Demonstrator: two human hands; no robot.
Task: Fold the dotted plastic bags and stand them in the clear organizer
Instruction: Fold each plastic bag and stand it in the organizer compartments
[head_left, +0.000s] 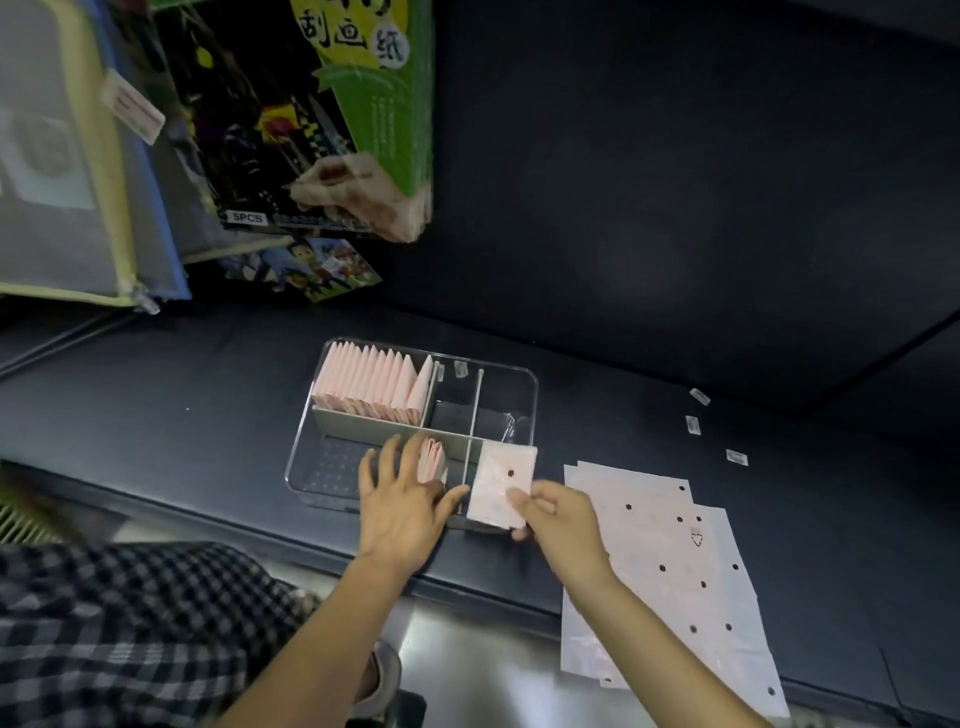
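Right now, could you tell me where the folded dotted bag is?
The right hand pinches the folded dotted bag over the clear organizer's near right corner, between the left hand and the flat bags.

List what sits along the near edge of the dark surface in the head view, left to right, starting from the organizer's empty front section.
Empty front section of the clear organizer → left hand pressing the few folded bags standing there → folded dotted bag pinched in the right hand → stack of flat dotted bags.
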